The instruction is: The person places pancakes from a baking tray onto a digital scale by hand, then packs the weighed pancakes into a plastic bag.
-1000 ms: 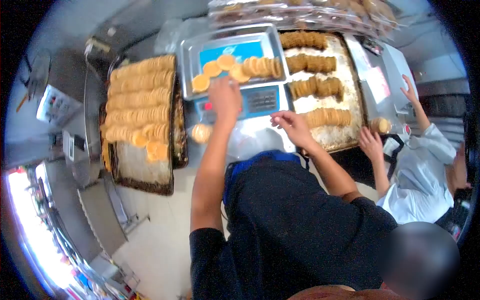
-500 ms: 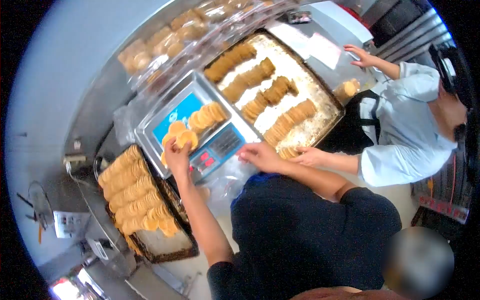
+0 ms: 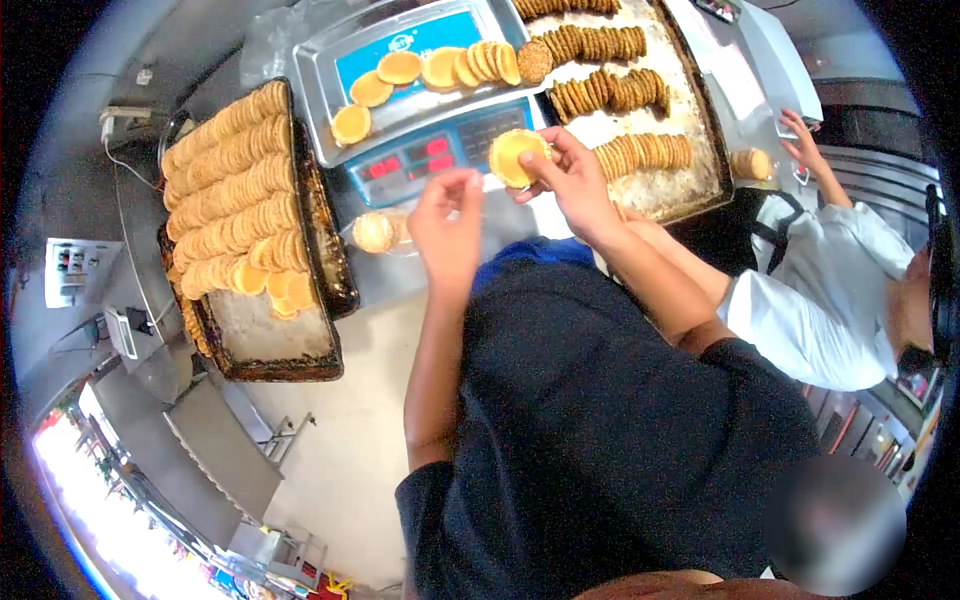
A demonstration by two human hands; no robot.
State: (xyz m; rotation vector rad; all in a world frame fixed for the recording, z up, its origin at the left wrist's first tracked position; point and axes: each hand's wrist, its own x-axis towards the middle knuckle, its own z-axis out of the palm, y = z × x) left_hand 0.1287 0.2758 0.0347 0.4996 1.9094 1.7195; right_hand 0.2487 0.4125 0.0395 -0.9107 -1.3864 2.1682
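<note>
My right hand (image 3: 578, 188) grips a round golden cookie (image 3: 515, 158) between thumb and fingers, in front of the scale's right side. To its left, my left hand (image 3: 450, 222) is raised with its fingers drawn together; whatever lies at the fingertips is too small to make out. Just beyond both hands is a blue scale (image 3: 405, 165) with red digits. The metal pan (image 3: 322, 130) on it bears several golden cookies (image 3: 400, 68), some spread singly and some overlapping in a row, with a darker cookie (image 3: 535, 62) at the right end.
Rows of pale cookies fill most of the left tray (image 3: 270, 345); browner rows lie on the right tray (image 3: 690, 190). A clear package of cookies (image 3: 376, 232) is left of my left hand. A co-worker in a light shirt (image 3: 815, 310) stands at the right, one arm reaching behind my right forearm.
My left hand has come back from the cookies in the pan. My right hand now holds a cookie. The view has swung round and back, and the co-worker's near arm has moved toward my right arm.
</note>
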